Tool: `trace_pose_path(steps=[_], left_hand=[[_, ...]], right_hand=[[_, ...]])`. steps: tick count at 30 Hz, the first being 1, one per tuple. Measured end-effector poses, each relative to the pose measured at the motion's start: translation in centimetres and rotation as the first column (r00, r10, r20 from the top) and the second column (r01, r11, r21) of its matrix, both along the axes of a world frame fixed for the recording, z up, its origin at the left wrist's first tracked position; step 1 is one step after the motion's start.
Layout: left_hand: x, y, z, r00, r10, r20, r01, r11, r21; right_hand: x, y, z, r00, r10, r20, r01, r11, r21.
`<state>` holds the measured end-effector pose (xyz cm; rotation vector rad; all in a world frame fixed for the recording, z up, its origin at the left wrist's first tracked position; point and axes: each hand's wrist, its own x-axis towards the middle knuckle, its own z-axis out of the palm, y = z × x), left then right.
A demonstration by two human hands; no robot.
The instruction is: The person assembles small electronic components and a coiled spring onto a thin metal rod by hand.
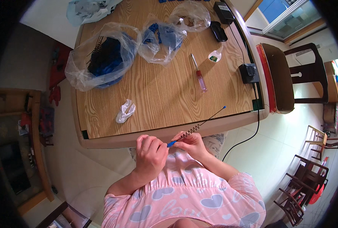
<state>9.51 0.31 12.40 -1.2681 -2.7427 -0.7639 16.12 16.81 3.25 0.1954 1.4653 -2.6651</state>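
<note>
In front of my body, just off the table's near edge, I hold a black coiled wire (192, 130) that looks like a spring antenna. Its straight end runs up and right over the table to a small blue tip (225, 107). A blue end piece (171, 144) sits at its lower end, between my two hands. My left hand (151, 155) is closed with curled fingers around the left end of this blue piece. Thumb and fingers of my right hand (192, 145) pinch the wire where it meets the piece. The fingers hide the exact joint.
On the wooden table (157, 102) lie a screwdriver (200, 79), a crumpled white wad (125, 111) and a white spoon-shaped item (215, 56). Farther back stand a plastic bag of black wires (104, 57), a bag of blue parts (161, 41) and a black fan-like box (249, 73) with a cable.
</note>
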Motion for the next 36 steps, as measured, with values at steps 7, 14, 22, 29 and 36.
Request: trace_pose_path(steps=[7,14,22,29,36], left_hand=[[0.0,-0.1,0.0,1.0,-0.013,-0.007,0.013,1.0,-0.019],[0.0,-0.2,0.1,1.0,-0.028,-0.002,0.028,0.999,-0.036],[-0.1,0.0,-0.1,0.999,-0.032,-0.03,0.03,0.997,-0.065],[-0.5,0.1,-0.8,1.0,-0.023,0.0,0.023,0.998,-0.059],[-0.6,0.0,-1.4,1.0,0.016,-0.01,-0.016,0.999,-0.051]], right_hand=[[-0.2,0.0,0.4,1.0,0.029,-0.001,-0.029,0.999,-0.015],[-0.2,0.0,0.3,0.999,0.038,0.036,-0.038,0.999,-0.004],[-0.2,0.0,0.0,0.999,0.035,0.03,-0.036,0.999,0.03],[-0.9,-0.2,0.1,0.994,0.024,0.103,-0.023,1.0,-0.009],[-1.5,-0.3,0.3,0.983,0.048,0.177,-0.047,0.999,-0.011]])
